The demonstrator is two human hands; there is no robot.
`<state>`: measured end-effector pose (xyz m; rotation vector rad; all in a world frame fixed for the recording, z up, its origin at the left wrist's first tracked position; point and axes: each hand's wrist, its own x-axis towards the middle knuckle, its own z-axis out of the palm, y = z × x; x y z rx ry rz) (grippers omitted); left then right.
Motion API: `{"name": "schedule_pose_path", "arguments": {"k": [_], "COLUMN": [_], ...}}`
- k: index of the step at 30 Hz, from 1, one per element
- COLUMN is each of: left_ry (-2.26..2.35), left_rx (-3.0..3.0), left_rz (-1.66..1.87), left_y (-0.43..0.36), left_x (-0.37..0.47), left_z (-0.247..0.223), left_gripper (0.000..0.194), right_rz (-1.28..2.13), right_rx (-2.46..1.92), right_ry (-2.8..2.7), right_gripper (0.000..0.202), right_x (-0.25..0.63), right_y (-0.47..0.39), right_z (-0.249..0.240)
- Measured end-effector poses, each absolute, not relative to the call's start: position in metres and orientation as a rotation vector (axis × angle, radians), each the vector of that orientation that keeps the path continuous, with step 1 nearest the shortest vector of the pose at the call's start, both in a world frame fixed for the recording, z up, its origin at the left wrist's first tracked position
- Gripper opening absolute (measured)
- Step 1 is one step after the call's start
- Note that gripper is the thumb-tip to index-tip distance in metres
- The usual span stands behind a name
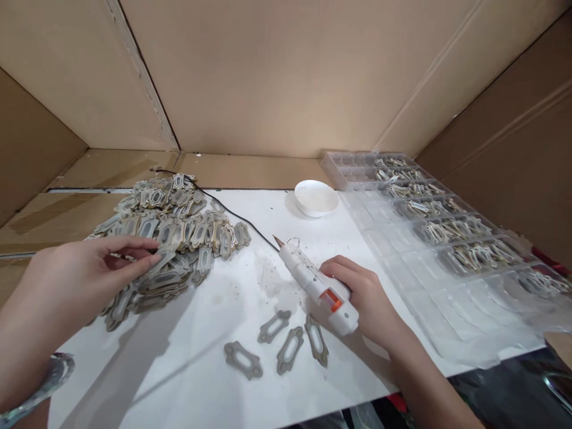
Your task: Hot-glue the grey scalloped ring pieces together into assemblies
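My left hand (111, 262) is at the pile of flat grey frame-shaped pieces (170, 229), thumb and fingertips pinched on one frame piece (166, 257) at the pile's near side. In my right hand (361, 286) is a white hot glue gun (313, 283) with an orange part in its body. Its nozzle (277, 241) points up and to the left, above the white board. Several loose frame pieces (289, 350) lie apart from each other on the board in front of me, each with a long opening in the middle.
A white bowl (316, 198) stands toward the back. Clear plastic trays (402, 262) on the right have compartments, several holding small metal pieces (480, 255). A black cord (236, 215) runs across the board from the back left. Cardboard walls (277, 77) enclose the work area.
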<state>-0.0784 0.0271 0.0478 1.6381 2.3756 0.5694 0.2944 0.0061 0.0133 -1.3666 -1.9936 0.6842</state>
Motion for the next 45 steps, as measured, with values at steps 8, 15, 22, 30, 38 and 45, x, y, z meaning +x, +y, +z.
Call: {"name": "schedule_pose_path", "arguments": {"k": [8, 15, 22, 30, 38, 45], "left_ry": [2.271, 1.904, 1.171, 1.224, 1.273, 1.210], "left_rx": [1.799, 2.004, 2.050, 2.126, 2.109, 2.175], "left_rz": [0.257, 0.271, -0.232, -0.291, -0.200, 0.196], "left_y": [0.023, 0.009, -0.015, -0.015, -0.011, 0.002], "left_x": [-0.061, -0.035, 0.026, 0.040, 0.037, 0.034], "left_z": [0.055, 0.045, 0.022, 0.014, 0.009, 0.031], "left_gripper": [0.025, 0.022, 0.043, 0.032, 0.026, 0.020], "right_rz": [0.608, 0.571, 0.560, 0.571, 0.590, 0.600], "right_rx": [-1.308, -1.298, -1.288, -1.276, -1.269, -1.275], "right_ry": [-2.077, -2.067, -2.039, -2.027, -1.993, -1.985], "right_gripper": [0.007, 0.005, 0.007, 0.006, 0.006, 0.008], "right_x": [0.300, 0.302, 0.302, 0.302, 0.303, 0.305], "right_y": [0.009, 0.011, 0.011, 0.010, 0.010, 0.010], "right_z": [0.012, 0.014, 0.013, 0.016, 0.015, 0.016]}}
